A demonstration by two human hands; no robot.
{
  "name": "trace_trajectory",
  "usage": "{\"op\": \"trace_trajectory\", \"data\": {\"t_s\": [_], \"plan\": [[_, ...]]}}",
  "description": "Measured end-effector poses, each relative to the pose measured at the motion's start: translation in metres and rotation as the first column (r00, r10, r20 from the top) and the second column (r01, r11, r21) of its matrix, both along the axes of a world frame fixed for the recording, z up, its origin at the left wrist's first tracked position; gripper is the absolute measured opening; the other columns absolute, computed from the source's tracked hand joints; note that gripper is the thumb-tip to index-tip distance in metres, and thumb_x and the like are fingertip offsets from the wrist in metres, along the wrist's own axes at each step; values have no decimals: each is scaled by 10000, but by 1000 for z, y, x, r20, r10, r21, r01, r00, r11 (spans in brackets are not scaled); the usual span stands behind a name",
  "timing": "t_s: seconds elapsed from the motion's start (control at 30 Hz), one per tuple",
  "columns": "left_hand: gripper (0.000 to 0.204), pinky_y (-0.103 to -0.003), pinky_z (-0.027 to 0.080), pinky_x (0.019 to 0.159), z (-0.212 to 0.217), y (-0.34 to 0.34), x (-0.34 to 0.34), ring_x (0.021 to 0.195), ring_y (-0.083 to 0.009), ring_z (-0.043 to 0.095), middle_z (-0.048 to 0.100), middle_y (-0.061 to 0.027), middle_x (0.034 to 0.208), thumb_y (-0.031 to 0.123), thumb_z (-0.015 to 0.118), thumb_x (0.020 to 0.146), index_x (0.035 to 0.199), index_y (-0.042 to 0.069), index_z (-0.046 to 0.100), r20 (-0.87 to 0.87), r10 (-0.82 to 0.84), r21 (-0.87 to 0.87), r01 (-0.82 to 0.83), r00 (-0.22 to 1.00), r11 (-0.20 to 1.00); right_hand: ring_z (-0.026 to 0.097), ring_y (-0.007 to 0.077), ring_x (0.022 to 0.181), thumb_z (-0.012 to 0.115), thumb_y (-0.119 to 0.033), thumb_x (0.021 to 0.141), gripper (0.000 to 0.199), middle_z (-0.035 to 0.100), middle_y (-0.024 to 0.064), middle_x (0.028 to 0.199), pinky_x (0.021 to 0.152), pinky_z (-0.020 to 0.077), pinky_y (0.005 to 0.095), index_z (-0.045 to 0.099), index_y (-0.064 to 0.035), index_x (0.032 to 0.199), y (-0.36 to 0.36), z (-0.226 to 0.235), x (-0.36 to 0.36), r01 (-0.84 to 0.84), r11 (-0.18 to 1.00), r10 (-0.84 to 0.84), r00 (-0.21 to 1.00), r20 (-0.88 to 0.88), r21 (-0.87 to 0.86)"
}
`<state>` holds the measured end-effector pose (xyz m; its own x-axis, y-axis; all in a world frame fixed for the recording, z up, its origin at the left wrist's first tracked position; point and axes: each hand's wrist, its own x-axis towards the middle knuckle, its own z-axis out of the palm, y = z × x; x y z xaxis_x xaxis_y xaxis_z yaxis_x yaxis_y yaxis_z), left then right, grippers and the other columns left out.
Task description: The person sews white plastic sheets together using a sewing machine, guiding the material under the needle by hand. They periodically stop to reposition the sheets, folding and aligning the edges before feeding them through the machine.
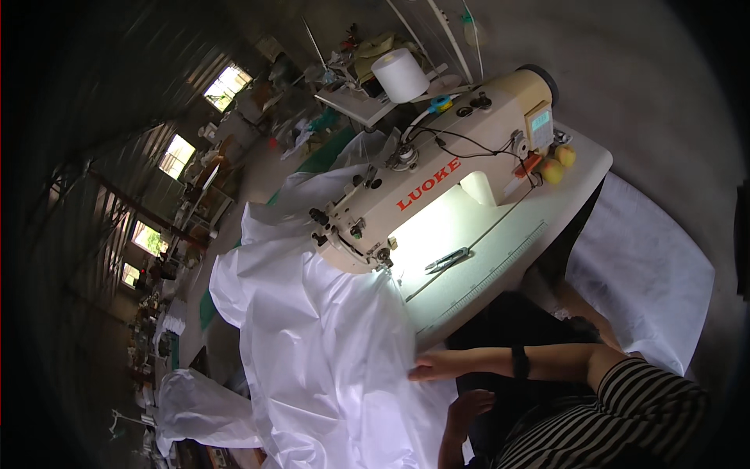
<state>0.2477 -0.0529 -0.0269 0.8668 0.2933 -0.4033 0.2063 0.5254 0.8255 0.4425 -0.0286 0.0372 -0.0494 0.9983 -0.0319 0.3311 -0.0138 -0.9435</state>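
Note:
A large sheet of white fabric (328,352) hangs in folds from the needle end of the sewing machine (437,172) and spreads down toward me. My right hand (439,365), with a dark band on its wrist, reaches in from the right, its fingers closed on the fabric's near edge. Below it is my left hand (469,408), close to the same edge, fingers curled together; what they hold, if anything, is hidden. Thread snips (448,260) lie on the lit machine bed (484,266), beyond my right hand.
A white thread cone (400,76) stands behind the machine. Two yellow round things (558,165) sit by its control panel (539,129). More white material (641,273) hangs at the right. Cluttered worktables (211,195) and bright windows (178,155) line the left.

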Motion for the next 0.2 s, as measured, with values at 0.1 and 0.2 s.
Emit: {"op": "trace_trajectory", "data": {"t_s": [0.1,0.2], "plan": [[417,-460,541,908,-11,-13,-32,1116,-358,612,568,-208,1256,218,557,969,1306,0,445,-53,403,121,-395,914,911,594,131,744,568,-366,975,394,651,104,847,655,510,321,617,14,1067,29,27,-18,-68,997,81,894,-441,46],[656,-572,496,932,-14,67,-118,1294,-375,466,372,-112,1479,310,561,975,1479,86,206,23,681,101,-679,732,727,617,123,811,560,-335,986,353,655,77,940,682,513,275,615,3,1071,43,60,-11,-52,991,115,806,-581,124]]}}
